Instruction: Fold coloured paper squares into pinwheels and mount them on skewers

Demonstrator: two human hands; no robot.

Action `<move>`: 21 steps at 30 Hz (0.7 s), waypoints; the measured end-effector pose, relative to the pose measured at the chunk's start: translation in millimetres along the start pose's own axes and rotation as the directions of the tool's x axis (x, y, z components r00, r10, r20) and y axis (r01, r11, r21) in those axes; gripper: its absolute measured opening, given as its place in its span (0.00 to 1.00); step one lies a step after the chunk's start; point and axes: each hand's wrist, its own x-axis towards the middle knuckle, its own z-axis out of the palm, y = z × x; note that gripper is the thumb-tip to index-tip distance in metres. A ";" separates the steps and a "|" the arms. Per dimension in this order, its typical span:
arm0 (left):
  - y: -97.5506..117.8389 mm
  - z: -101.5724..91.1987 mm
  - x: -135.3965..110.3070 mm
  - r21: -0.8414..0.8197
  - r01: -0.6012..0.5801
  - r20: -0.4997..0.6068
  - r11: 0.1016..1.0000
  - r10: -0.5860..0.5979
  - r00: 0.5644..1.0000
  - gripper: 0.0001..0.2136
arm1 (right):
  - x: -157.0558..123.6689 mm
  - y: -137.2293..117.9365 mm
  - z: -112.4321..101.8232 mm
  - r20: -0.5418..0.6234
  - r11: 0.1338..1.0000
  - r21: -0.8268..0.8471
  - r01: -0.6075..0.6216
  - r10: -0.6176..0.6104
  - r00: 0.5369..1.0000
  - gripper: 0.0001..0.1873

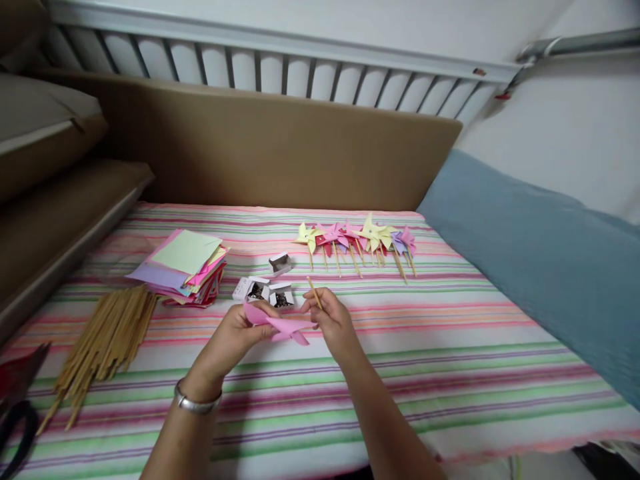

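Observation:
My left hand [235,337] is closed on a folded pink paper pinwheel [280,325], held flat just above the striped cloth. My right hand [334,325] pinches a thin wooden stick [315,293] that rises up and to the left from the fingers; these fingers also touch the right edge of the pink paper. Both hands meet near the middle of the striped surface. A silver bangle [197,401] sits on my left wrist.
A row of finished paper pinwheels on sticks [357,241] lies further back. Small open boxes of pins [265,290] sit just beyond my hands. A stack of coloured paper squares [183,267] and a pile of wooden sticks [105,340] lie at left. Scissors [17,400] at far left edge.

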 end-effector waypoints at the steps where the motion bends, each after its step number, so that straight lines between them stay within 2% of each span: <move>1: 0.8 0.3 -0.6 0.004 -0.010 0.012 1.000 0.010 1.000 0.05 | -1.7 -2.9 0.3 0.012 0.998 -0.046 0.031 -0.031 0.999 0.11; 5: 2.3 1.6 -1.3 0.050 -0.083 0.031 0.995 0.081 0.996 0.02 | -6.1 -15.2 3.1 0.044 0.988 -0.142 0.063 -0.057 0.997 0.17; 8: 3.0 3.4 -0.1 0.109 -0.184 0.015 0.977 0.184 0.983 0.01 | -6.6 -23.3 5.9 0.062 0.988 -0.149 0.044 -0.035 0.997 0.16; 13: 2.7 7.5 1.5 0.192 -0.305 -0.002 0.933 0.311 0.950 0.03 | -7.4 -31.9 5.8 0.106 0.972 -0.211 0.105 -0.085 0.991 0.13; 15: 2.2 8.9 1.6 0.219 -0.346 -0.004 0.912 0.355 0.935 0.03 | -8.7 -34.2 4.2 0.129 0.940 -0.306 0.152 -0.117 0.985 0.12; 18: 1.9 10.0 1.3 0.260 -0.417 -0.005 0.871 0.433 0.901 0.03 | -11.3 -37.2 2.2 0.161 0.845 -0.473 0.248 -0.194 0.968 0.11; 21: 2.6 10.5 1.1 0.295 -0.459 -0.025 0.838 0.487 0.873 0.03 | -13.6 -38.7 2.2 0.178 0.798 -0.523 0.300 -0.241 0.954 0.13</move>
